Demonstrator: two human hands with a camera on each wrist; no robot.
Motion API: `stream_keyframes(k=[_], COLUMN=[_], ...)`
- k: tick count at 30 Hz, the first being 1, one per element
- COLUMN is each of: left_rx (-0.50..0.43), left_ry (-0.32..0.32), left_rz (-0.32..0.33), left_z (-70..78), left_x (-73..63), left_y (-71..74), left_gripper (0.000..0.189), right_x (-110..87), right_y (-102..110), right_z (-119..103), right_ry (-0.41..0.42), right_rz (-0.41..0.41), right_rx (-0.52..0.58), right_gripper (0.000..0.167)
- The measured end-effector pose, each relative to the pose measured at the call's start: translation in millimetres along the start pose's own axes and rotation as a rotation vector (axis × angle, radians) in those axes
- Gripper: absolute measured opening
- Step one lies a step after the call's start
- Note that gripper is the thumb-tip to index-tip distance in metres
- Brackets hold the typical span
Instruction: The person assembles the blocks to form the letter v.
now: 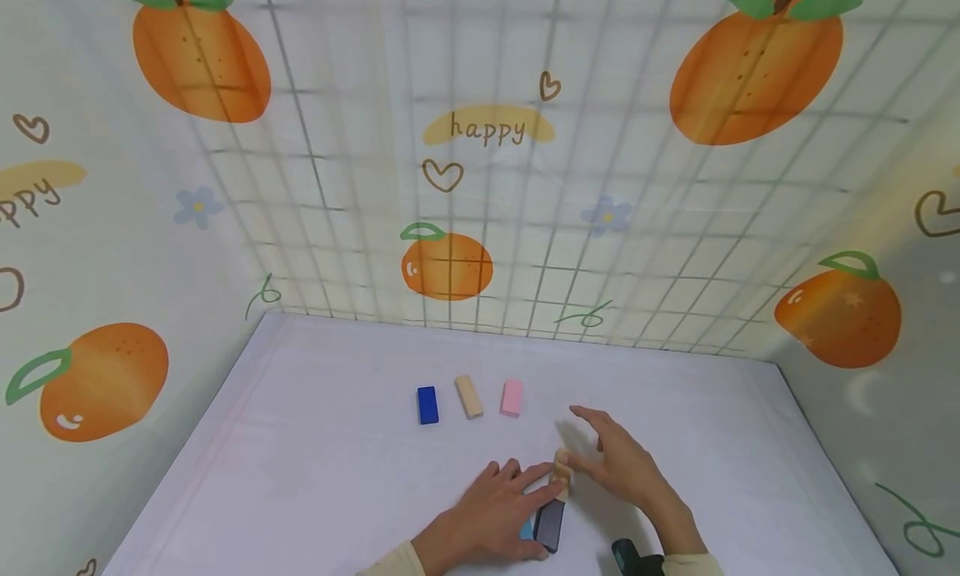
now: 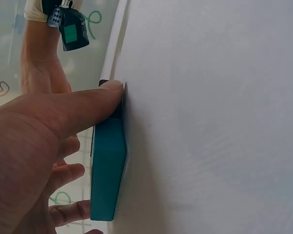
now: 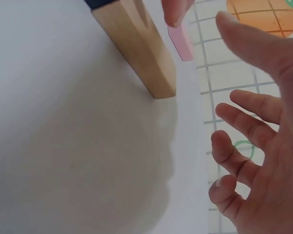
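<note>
A black block (image 1: 550, 526) lies on the white table in line with a wooden block (image 3: 136, 46). Against the black block's left side is a teal block (image 2: 108, 170), largely under the left hand in the head view. My left hand (image 1: 495, 509) lies over these blocks, its thumb at the black block's near end and its extended index finger across the spot where black meets wood. Fingers spread, my right hand (image 1: 626, 468) hovers beside the wooden block's far end, thumb tip close to it and nothing in its grasp.
Farther back on the table stand a blue block (image 1: 427, 405), another wooden block (image 1: 469, 396) and a pink block (image 1: 512, 398), spaced in a row. Printed curtains (image 1: 487, 184) with oranges enclose the table on the back and sides.
</note>
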State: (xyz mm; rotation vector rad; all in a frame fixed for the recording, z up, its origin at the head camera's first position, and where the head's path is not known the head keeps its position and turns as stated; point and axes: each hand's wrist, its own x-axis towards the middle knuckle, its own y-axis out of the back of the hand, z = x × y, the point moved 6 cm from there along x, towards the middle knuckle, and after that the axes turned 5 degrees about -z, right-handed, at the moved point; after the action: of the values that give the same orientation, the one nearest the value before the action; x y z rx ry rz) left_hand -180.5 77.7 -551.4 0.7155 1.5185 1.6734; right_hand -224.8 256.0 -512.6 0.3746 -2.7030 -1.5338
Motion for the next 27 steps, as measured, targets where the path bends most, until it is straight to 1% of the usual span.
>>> stream_keyframes(k=[3, 7, 9, 18, 27], left_rx=[-0.016, -0.063, -0.071, -0.03, -0.06], left_ry=[-0.002, 0.001, -0.001, -0.018, -0.013], left_rz=[-0.024, -0.072, -0.084, -0.058, -0.097], left_z=[-0.8, -1.4, -1.2, 0.0, -0.3], left_x=[1.0, 2.2, 2.4, 1.0, 0.5], left_y=[-0.5, -0.9, -0.4, 1.2, -1.3], left_gripper=[0.084, 0.084, 0.083, 0.08, 0.079], right_x=[3.3, 7.0, 8.8, 17.7, 25.0], right_y=[0.6, 1.4, 1.5, 0.3, -4.0], right_z=[-0.2, -0.3, -0.5, -2.0, -0.2], right_ry=[0.008, 0.012, 0.014, 0.017, 0.008], right_rz=[-0.001, 0.0, 0.001, -0.007, -0.055], right_rx=[0.001, 0.007, 0.01, 0.001, 0.045], right_gripper=[0.081, 0.083, 0.084, 0.086, 0.093])
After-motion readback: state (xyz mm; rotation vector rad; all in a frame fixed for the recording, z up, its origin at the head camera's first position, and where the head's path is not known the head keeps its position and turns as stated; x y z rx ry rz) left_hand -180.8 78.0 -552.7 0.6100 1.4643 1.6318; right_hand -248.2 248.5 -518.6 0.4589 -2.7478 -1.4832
